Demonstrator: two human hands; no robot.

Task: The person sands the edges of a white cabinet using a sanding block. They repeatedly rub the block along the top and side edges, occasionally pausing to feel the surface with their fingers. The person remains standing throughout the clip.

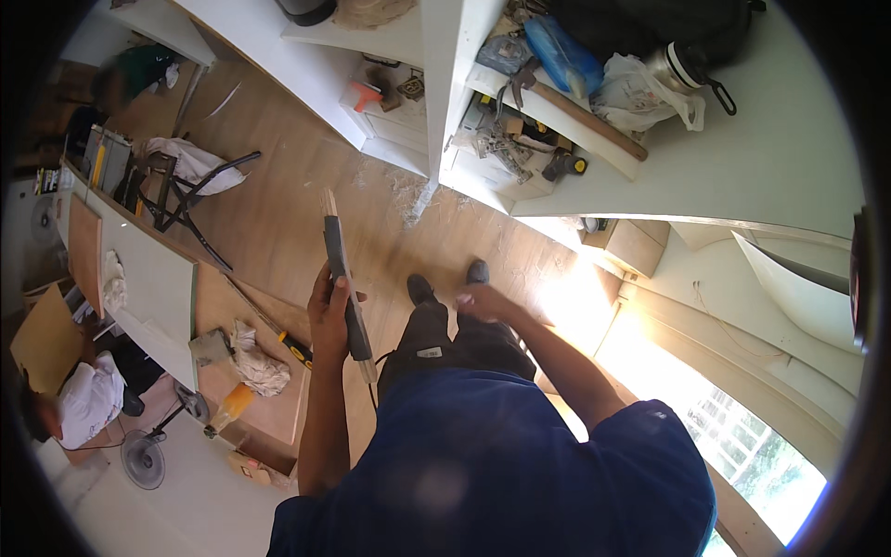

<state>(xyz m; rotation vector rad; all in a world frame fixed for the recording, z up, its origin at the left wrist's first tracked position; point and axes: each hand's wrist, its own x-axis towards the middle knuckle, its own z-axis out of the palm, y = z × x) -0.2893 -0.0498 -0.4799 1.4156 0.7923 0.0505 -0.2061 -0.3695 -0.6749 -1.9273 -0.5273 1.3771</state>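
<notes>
My left hand (pixel 329 311) is closed round a long, thin wooden piece (pixel 329 204) with a dark grey strip (pixel 334 241) along much of it, held upright in the picture left of my legs. My right hand (pixel 475 302) is over my legs, apart from that piece, with fingers curled; whether they hold anything is too small to make out. A yellow-and-black handled tool (pixel 295 348) lies on the bench left of my left hand, near a crumpled cloth (pixel 262 367).
Shelving (pixel 594 139) with tools and bags stands ahead to the right. A board-topped bench (pixel 158 306) runs along my left, with a folding stand (pixel 195 209) beyond. Two other people (pixel 88 404) (pixel 130 79) are at left. Bright window (pixel 747 450) at lower right; wooden floor (pixel 316 158) ahead.
</notes>
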